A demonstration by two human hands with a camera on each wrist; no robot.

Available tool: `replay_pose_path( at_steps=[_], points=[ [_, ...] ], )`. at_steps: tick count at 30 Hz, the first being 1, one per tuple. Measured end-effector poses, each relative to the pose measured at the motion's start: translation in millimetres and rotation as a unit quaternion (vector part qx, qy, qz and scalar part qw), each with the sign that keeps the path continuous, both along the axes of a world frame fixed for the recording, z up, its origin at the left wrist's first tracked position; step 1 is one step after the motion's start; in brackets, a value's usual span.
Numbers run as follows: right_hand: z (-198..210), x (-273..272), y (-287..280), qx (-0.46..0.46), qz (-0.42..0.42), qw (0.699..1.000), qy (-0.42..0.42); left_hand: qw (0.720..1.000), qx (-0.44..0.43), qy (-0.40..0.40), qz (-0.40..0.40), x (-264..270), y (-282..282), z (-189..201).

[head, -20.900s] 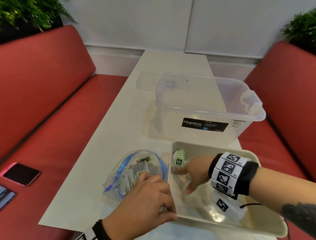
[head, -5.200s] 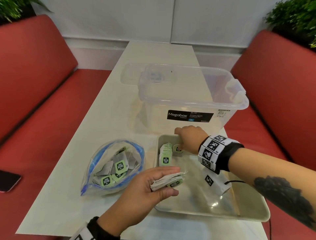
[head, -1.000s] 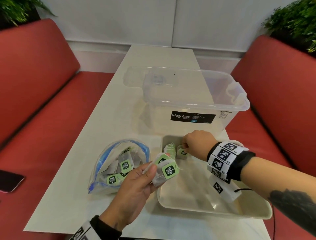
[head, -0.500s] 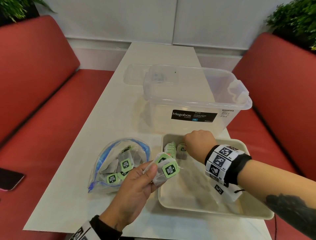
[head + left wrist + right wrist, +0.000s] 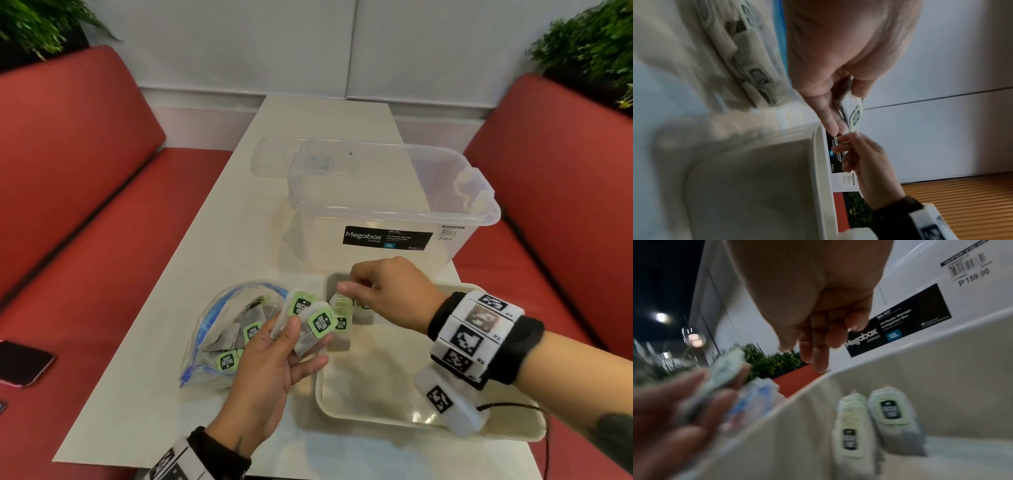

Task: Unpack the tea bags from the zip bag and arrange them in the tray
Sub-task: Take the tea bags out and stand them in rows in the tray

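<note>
My left hand [image 5: 305, 342] grips a small fanned stack of tea bags [image 5: 317, 323] with green tags, above the gap between zip bag and tray. The clear, blue-zippered zip bag [image 5: 233, 335] lies open on the table with several tea bags inside. The beige tray [image 5: 428, 425] holds two short upright rows of tea bags [image 5: 849, 431] in its far left corner. My right hand [image 5: 352, 284] hovers over that corner, holding nothing, fingers stretched towards the stack. In the left wrist view the right hand's fingertips [image 5: 846, 141] nearly touch the stack [image 5: 854, 112].
A clear Megabox storage box [image 5: 387, 205] stands just behind the tray, its lid [image 5: 274, 157] further back. Red benches run along both sides of the white table [image 5: 164, 377]. A phone [image 5: 20, 363] lies on the left bench.
My right hand has lifted off the rows in the tray and moved left towards the stack. The left hand holds the stack in about the same place.
</note>
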State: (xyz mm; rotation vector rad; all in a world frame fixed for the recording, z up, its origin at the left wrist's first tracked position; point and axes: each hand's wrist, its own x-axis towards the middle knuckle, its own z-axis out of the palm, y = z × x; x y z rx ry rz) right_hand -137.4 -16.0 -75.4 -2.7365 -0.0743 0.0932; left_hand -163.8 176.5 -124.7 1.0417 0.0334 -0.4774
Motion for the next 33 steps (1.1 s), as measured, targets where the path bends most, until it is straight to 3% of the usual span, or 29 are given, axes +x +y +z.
replay_pose_path(
  at_steps=[2,9,12,16,18,25,33],
  points=[
    [10,-8,11,0.106,0.01,0.994,0.027,1.0,0.002,-0.005,0.01,0,-3,1],
    [25,-15,15,0.26,-0.007,0.964,0.062,1.0,-0.01,-0.002,0.012,-8,-14,7],
    [43,-13,6,0.212,0.02,0.977,0.011,1.0,-0.011,-0.003,0.02,-8,-14,7],
    [61,-13,-1,0.048,0.048,0.998,-0.014,0.998,0.017,-0.053,0.029,-8,-14,9],
    [65,-13,-1,0.011,0.047,0.999,-0.012,0.996,0.043,-0.083,0.017,-8,-15,12],
    [68,-17,6,0.013,0.05,0.999,-0.013,0.987,0.057,-0.136,-0.058,-8,-26,24],
    [70,-19,1,-0.004,0.062,0.998,-0.002,0.989,0.056,-0.132,-0.044,-4,-24,25]
  ],
)
